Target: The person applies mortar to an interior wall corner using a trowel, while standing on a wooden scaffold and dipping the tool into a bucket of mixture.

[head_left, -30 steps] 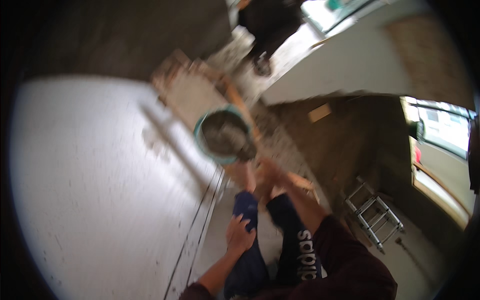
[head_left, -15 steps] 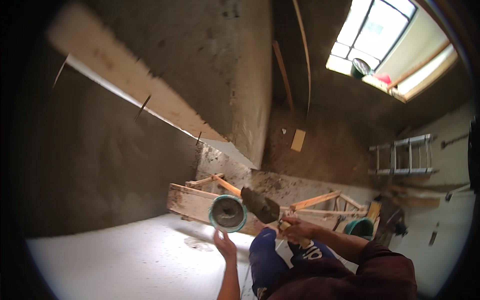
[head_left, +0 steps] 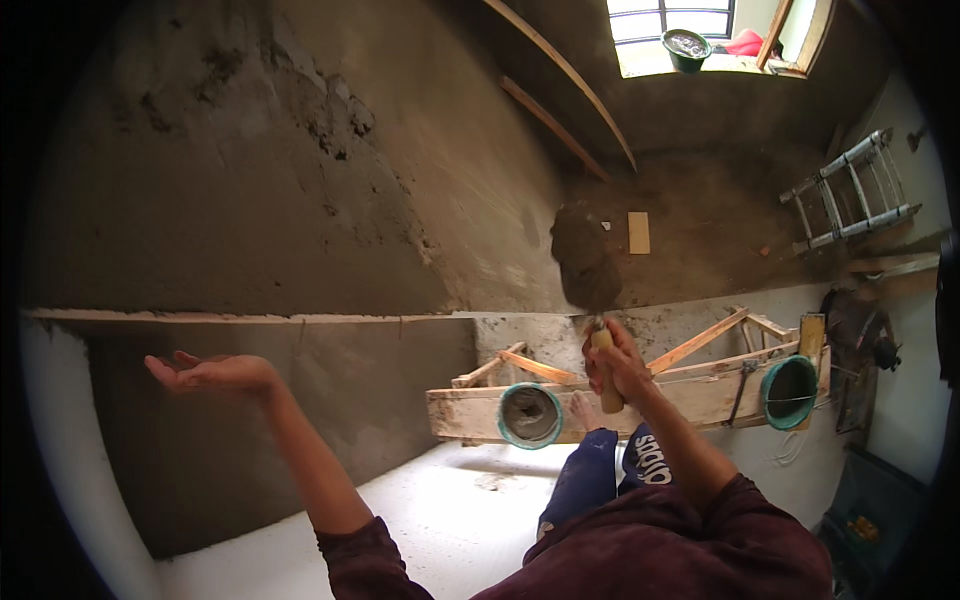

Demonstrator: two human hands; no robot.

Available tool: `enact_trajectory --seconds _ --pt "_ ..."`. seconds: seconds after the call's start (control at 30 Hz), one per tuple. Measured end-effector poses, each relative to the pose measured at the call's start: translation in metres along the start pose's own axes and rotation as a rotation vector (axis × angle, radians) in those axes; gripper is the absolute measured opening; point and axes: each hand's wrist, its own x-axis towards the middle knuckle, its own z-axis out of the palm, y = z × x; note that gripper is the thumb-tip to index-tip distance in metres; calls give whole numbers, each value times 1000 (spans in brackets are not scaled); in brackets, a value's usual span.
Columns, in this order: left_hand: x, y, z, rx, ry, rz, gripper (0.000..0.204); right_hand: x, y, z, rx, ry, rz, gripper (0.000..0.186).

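My right hand (head_left: 617, 362) is wrapped round the wooden handle of a trowel (head_left: 596, 290). Dark wet mortar (head_left: 582, 250) lies heaped on its blade, held out in front of the wall. My left hand (head_left: 210, 372) is stretched to the left, palm up with the fingers apart, and holds nothing. Below the trowel, a teal bucket (head_left: 532, 416) of grey mortar stands on the wooden scaffold plank (head_left: 465, 408), near my bare foot. Partly plastered grey wall (head_left: 230, 190) fills the upper left.
A second teal bucket (head_left: 790, 392) stands at the plank's right end. A metal ladder (head_left: 850, 195) leans at the right. A dark bucket (head_left: 686, 50) sits on the window ledge. Two wooden strips (head_left: 555, 128) lean at the far wall, and a tan block (head_left: 639, 233) lies lower down.
My left hand has left the bucket's rim and swung out to the left. My right hand has raised the mortar-laden trowel forward and up. The view has turned.
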Motion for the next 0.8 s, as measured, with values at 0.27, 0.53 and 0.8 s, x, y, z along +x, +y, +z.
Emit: enact_trajectory --seconds 0.27,0.53,0.8 --pt "26 -14 46 -311 -54 180 79 34 -46 59 114 115 -490 26" --pt "14 -17 45 -259 -75 215 87 57 -87 126 203 226 -736 23" --pt "13 -22 48 -253 -65 158 86 92 -102 154 95 324 -823 22"
